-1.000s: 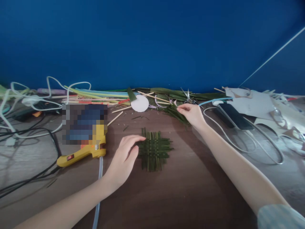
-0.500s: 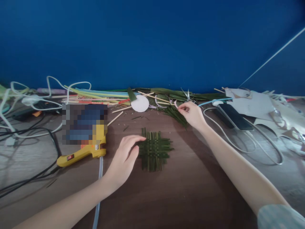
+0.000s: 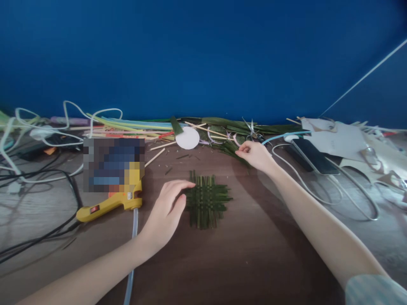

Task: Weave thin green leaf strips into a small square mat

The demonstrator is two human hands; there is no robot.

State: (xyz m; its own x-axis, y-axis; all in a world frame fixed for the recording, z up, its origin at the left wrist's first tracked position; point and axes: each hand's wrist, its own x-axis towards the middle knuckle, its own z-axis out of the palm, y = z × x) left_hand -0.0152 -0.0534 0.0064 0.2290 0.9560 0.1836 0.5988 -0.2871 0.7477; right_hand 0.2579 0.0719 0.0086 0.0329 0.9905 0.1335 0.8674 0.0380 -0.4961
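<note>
A square mat woven from dark green leaf strips (image 3: 209,201) lies flat on the brown table. My left hand (image 3: 169,203) is at the mat's left edge, thumb apart from the outstretched fingers, with the index fingertip at its upper left corner. Farther back on the right, my right hand (image 3: 252,153) has thumb and index finger pinched together over a bundle of loose green leaf strips (image 3: 233,151). Whatever may be in that pinch is too small to make out. Behind this hand lies a pair of scissors (image 3: 252,128).
A yellow hot glue gun (image 3: 110,207) with a clear glue stick (image 3: 131,258) rests on the left, partly blurred out. A white paper disc (image 3: 187,138), wooden sticks (image 3: 155,157) and long leaves line the blue wall (image 3: 203,59). A phone (image 3: 314,157) and cables lie right.
My right hand has come slightly lower and nearer, over the loose leaf strips, still pinched. The left hand and the woven mat have stayed in place.
</note>
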